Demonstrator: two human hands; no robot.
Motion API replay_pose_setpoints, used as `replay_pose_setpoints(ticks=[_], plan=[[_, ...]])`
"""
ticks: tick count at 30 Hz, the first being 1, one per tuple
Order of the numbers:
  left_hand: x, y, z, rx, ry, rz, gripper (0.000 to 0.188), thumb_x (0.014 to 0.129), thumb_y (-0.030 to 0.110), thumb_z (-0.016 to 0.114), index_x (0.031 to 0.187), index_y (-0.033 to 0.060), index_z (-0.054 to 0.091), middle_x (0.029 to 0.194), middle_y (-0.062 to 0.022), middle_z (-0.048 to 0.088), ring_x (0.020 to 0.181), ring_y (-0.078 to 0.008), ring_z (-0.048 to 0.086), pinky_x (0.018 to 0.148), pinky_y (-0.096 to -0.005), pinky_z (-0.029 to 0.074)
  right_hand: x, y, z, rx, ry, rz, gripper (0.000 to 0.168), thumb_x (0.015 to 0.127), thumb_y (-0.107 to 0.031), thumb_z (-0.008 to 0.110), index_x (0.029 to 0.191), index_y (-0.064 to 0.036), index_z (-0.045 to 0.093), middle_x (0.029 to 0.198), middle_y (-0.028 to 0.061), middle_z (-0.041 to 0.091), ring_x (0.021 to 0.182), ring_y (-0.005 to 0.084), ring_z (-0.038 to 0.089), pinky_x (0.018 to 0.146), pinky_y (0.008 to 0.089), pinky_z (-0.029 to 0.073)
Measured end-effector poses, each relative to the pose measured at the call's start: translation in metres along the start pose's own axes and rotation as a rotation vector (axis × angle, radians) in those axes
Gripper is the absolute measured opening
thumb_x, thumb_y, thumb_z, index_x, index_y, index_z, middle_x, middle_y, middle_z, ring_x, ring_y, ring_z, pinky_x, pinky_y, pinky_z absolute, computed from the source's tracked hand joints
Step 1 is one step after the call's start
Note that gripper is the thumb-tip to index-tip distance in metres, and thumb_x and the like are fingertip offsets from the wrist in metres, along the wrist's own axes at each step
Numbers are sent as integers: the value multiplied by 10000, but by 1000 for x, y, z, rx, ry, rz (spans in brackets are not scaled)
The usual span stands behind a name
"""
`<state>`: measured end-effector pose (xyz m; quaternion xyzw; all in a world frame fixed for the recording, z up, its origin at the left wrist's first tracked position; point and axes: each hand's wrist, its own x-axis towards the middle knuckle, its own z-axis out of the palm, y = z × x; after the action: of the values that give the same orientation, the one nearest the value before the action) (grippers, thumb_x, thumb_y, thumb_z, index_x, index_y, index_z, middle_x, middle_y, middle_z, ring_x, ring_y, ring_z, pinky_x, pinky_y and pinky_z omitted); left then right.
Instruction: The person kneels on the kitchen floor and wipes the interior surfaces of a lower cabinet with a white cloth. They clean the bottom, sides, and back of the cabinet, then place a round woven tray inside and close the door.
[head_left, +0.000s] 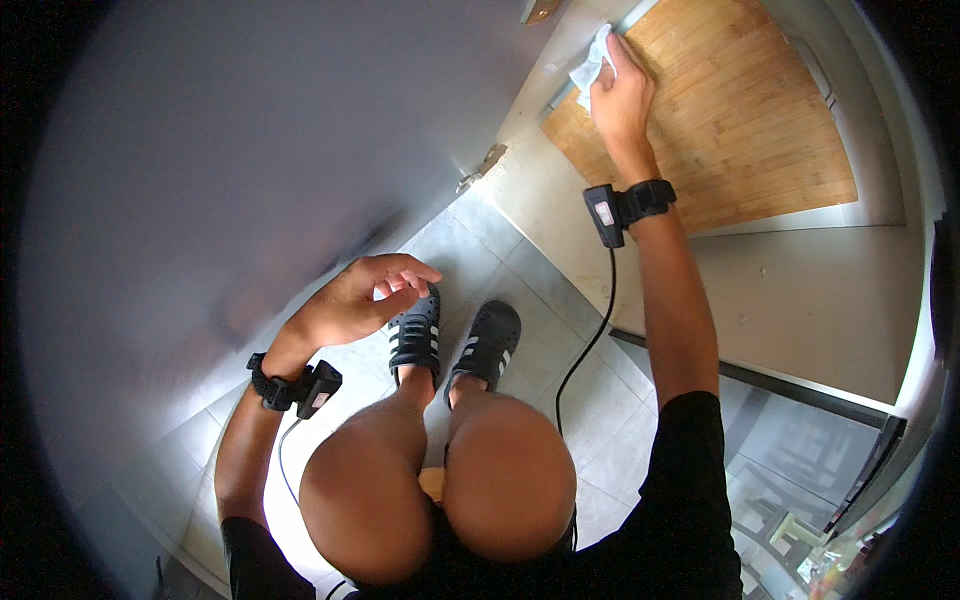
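Observation:
At the top right, my right hand (624, 97) grips a crumpled white cloth or tissue (592, 69) between thumb and fingers. The white piece lies against the left edge of a wooden board (742, 112), which rests inside an open cabinet. Some of my right fingertips are hidden. My left hand (367, 296) hangs empty with loosely curled fingers, above my left shoe and near a large grey door panel (247, 150). Both wrists carry black strapped devices with cables.
A metal hinge (484, 166) joins the door panel and the cabinet side. Dark clogs (487, 337) with white stripes stand on grey floor tiles (540, 352). A glass-like panel (795, 442) with a dark frame is at the lower right, near the cabinet's bottom edge.

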<state>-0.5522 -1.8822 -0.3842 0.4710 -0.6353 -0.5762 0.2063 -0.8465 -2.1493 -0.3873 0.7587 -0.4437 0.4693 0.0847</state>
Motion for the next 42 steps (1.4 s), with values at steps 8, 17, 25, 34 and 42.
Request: replay_pose_setpoints(ticks=[8, 17, 25, 34, 42], plan=[[7, 14, -1, 28, -2, -3, 248, 960, 72, 585, 1200, 78, 644, 1049, -55, 671, 948, -146, 596, 842, -306, 470, 3, -33, -51, 212, -45, 32, 350, 791, 97, 540, 1084, -21, 692, 1091, 152, 693, 956, 323, 683, 829, 352, 545], [7, 15, 2, 46, -37, -43, 249, 976, 116, 565, 1211, 71, 633, 1042, -55, 675, 943, -140, 590, 838, -297, 463, -34, -45, -34, 230, 78, -70, 347, 787, 103, 579, 1112, 23, 675, 1119, 172, 680, 970, 332, 677, 850, 360, 547], [9, 24, 0, 30, -44, -19, 247, 983, 105, 544, 1208, 57, 633, 1030, -68, 666, 937, -138, 596, 852, -301, 478, -3, -78, -58, 263, -120, 57, 284, 791, 80, 569, 1027, -3, 705, 1067, 164, 686, 906, 298, 691, 794, 350, 561], [14, 34, 4, 55, -50, -4, 247, 982, 107, 537, 1203, 60, 635, 1022, -60, 665, 914, -124, 597, 836, -288, 483, 32, -77, -106, 355, 67, 201, 314, 830, 3, 553, 1101, -29, 710, 958, 144, 727, 751, 220, 694, 673, 314, 553], [8, 49, 3, 110, -28, 8, 257, 984, 120, 528, 1213, 70, 632, 1012, -50, 668, 894, -120, 595, 819, -285, 485, 59, -163, -120, 211, 230, -442, 308, 782, 66, 573, 1067, 18, 679, 1014, 167, 654, 948, 305, 662, 818, 342, 535]])
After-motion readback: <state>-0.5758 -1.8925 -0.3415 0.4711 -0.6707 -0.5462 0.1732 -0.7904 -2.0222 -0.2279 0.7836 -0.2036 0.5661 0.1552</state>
